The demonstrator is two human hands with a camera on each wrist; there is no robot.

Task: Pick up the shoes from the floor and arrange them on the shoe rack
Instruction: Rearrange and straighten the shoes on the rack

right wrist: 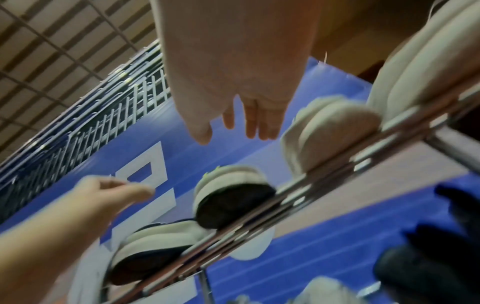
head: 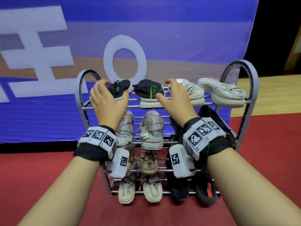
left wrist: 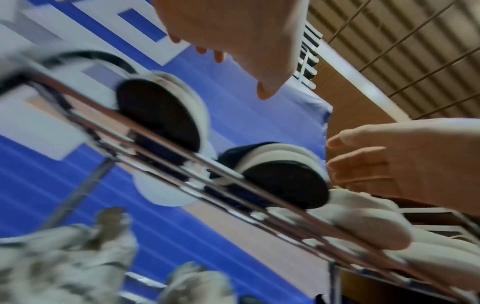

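The shoe rack has three tiers, all holding shoes. Its top tier carries a left black sneaker, a right black sneaker with green marks and two white shoes. My left hand hovers over the left black sneaker with its fingers spread and grips nothing. My right hand hangs open between the green-marked sneaker and the nearer white shoe. In the left wrist view the left hand is clear above the sneaker's sole. In the right wrist view the right hand is clear above the sole.
Grey patterned shoes and black shoes fill the middle tier. Beige shoes and black shoes sit on the bottom tier. A blue banner hangs right behind the rack. Red carpet covers the floor around it.
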